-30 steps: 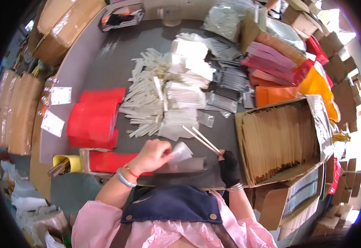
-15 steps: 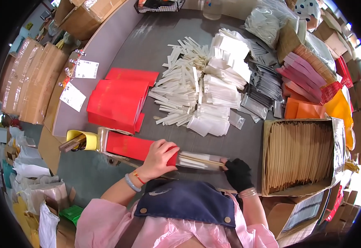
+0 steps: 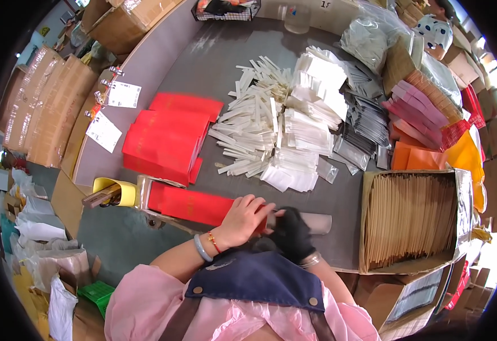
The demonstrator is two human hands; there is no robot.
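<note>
My bare left hand [image 3: 241, 220] bends its fingers round the right end of a long red paper sleeve [image 3: 194, 205], which lies over a narrow cardboard tray [image 3: 141, 193]. Against its fingertips my right hand [image 3: 290, 234], in a black glove with bare fingertips, closes at the sleeve's end. What the right fingers pinch is hidden, and no chopsticks show between the hands. A pale flat strip [image 3: 320, 223] sticks out on the table beyond the glove. Further off to the left lies a fanned stack of red sleeves [image 3: 160, 138].
Mid-table are heaps of white paper strips [image 3: 249, 122] and clear packets [image 3: 305, 133], with dark packets [image 3: 367, 122] beside them. A carton [image 3: 367, 227] of wooden chopsticks stands right. A yellow cup [image 3: 124, 193] sits left, and orange sleeves [image 3: 410, 156] lie behind the carton.
My right hand has moved left to meet my left hand, which has shifted slightly right. The clear packet with chopsticks, seen earlier between them, is out of sight.
</note>
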